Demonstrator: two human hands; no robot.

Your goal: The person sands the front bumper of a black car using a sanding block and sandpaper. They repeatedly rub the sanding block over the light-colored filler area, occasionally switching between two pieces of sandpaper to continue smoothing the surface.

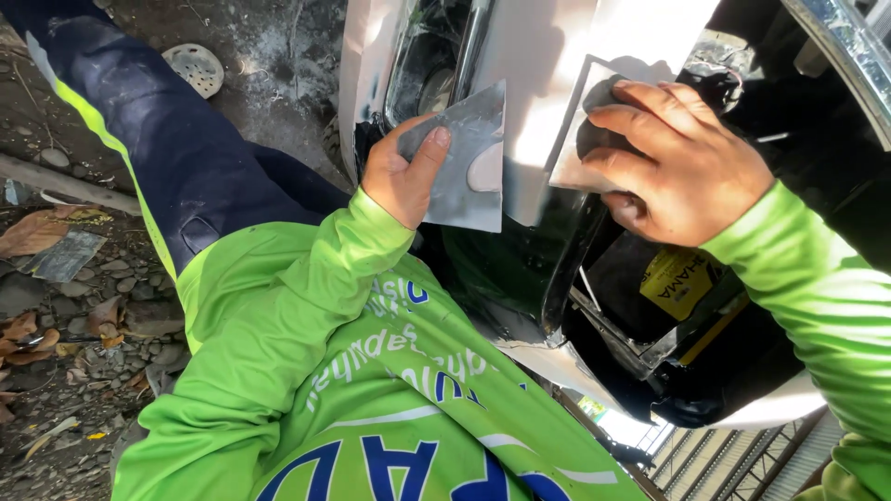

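My left hand (401, 174) grips a flat grey metal plate (469, 162) smeared with a pale patch of putty, thumb on its face. My right hand (673, 162) holds a second thin metal spreader (574, 139) with a dark lump under the fingers, pressed against the white body panel (538, 83) of a vehicle. Both plates lie close together on that panel. Both arms wear bright green long sleeves (306, 306).
Below the panel is a dark opening with a yellow label (677, 283) and black parts. A chrome trim strip (849, 56) runs at top right. My dark blue trouser leg (158, 139) stretches over dirt ground with stones, dry leaves and a round perforated disc (193, 67).
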